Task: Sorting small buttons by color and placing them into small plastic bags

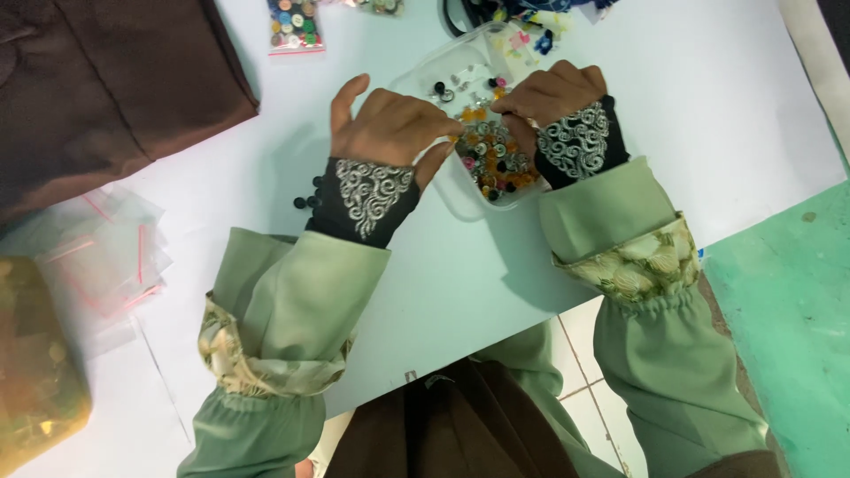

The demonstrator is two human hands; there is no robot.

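Both hands, left hand (390, 124) and right hand (549, 93), pinch small beads over the clear tray (460, 190) on the white worktop (708, 106), so a loose grip could scatter beads.

Bright, even light; soft shadows; left edge blurred.

A white bench (726, 115) fills most of the frame, evenly lit, with soft shadows. Brown cloth (106, 80) lies over its upper left corner. At the right edge a green surface (788, 301) sits beside the bench. Lower centre, pale floor tiles (593, 398) with dark grout lines show below the bench edge
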